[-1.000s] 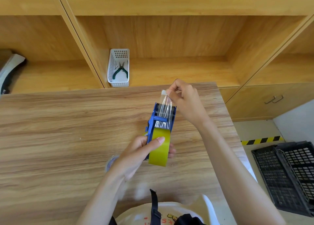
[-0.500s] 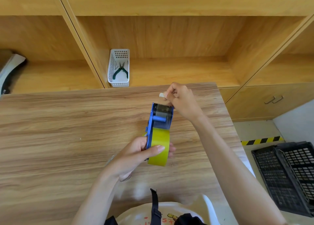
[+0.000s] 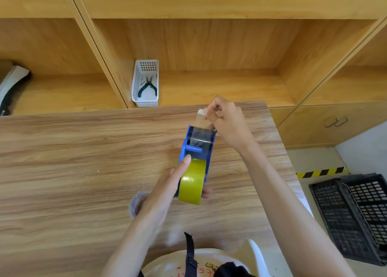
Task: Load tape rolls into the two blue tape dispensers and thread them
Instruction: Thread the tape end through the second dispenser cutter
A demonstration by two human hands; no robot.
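a: blue plastic, that's the tape dispenser [image 3: 198,149], held up over the wooden table [image 3: 73,161], right of the middle.

b: which hand has it?

a: left hand [image 3: 165,193] is wrapped around it from the left side, index finger laid along the frame, fingertips peeking out under the yellow-green tape roll [image 3: 192,182] seated at its near end.

b: and the other hand?

a: right hand [image 3: 228,122] sits at the far end, thumb and finger pinched on the clear tape's end [image 3: 201,114], which has a small white tab. that strip runs from the roll through the frame and over the toothed edge.

b: anything else on the table?

a: a second tape roll [image 3: 137,203] lies flat just left of the left wrist, partly hidden. on the far shelf a white basket [image 3: 136,84] holds green-handled pliers [image 3: 147,87]. black crates [image 3: 356,214] sit on the floor at right.
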